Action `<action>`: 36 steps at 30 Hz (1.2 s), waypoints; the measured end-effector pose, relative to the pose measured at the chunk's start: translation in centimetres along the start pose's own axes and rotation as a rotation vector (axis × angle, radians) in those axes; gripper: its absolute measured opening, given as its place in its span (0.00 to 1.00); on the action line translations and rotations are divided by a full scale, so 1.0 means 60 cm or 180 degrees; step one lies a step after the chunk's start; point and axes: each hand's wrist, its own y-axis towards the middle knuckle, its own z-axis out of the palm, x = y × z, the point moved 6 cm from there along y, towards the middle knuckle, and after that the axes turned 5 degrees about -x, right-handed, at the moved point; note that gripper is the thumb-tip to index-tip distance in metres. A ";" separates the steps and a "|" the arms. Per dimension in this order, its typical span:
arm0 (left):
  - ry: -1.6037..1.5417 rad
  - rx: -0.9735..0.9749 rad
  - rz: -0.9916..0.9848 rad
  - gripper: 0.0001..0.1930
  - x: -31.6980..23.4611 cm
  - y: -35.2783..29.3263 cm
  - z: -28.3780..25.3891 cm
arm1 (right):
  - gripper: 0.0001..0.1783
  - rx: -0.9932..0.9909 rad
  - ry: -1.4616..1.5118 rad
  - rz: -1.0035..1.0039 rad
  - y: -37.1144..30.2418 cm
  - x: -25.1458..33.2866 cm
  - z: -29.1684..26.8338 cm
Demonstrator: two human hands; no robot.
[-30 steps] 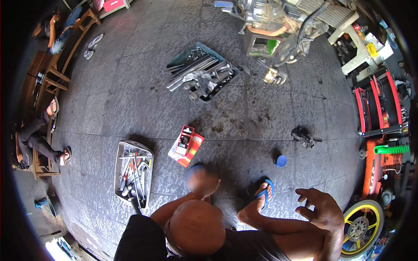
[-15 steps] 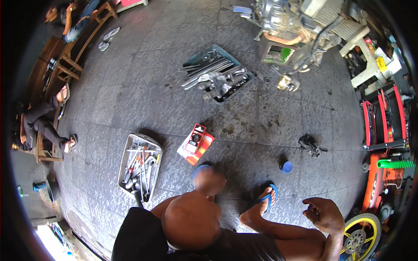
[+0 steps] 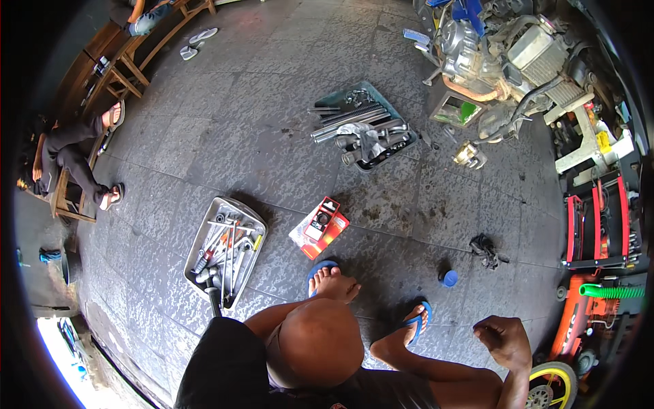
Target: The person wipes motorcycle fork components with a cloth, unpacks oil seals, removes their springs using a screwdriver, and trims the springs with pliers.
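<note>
My right hand point(image 3: 505, 342) hangs over my right knee with its fingers curled in, and nothing shows in it. My left arm point(image 3: 272, 319) reaches round my bent left leg. Its hand point(image 3: 349, 292) shows only in part by my left foot, behind the knee, with most of its fingers hidden. Beyond that foot lies a red and white flat package point(image 3: 332, 240), with a small red box point(image 3: 321, 219) holding a dark round part on top. A grey metal tray point(image 3: 191, 262) of wrenches, screwdrivers and sockets point(image 3: 228, 255) stands to the left.
A teal tray point(image 3: 383, 102) with metal rods and a rag stands farther off. A blue round cap point(image 3: 449, 278) and a crumpled dark rag point(image 3: 485, 251) lie at right. An engine point(image 3: 466, 51), a red tool cart point(image 3: 599, 221) and a yellow wheel point(image 3: 562, 382) line the right. People sit on a bench point(image 3: 116, 78) at left.
The view has turned, so the floor trays and package appear farther right. My right hand's fingers look more curled. My left foot, blurred before, now shows its toes.
</note>
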 end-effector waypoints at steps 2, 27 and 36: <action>-0.0069 -0.0076 -0.0116 0.20 0.008 -0.006 0.009 | 0.04 -0.0153 -0.0031 0.0029 0.000 0.010 -0.010; -0.0282 -0.0905 0.0200 0.15 0.049 0.044 0.022 | 0.14 -0.3122 0.0566 0.0509 -0.326 -0.081 -0.091; 0.2911 -0.3585 0.0454 0.19 0.098 -0.038 0.098 | 0.11 -0.2472 0.0120 -0.0440 -0.218 -0.092 -0.114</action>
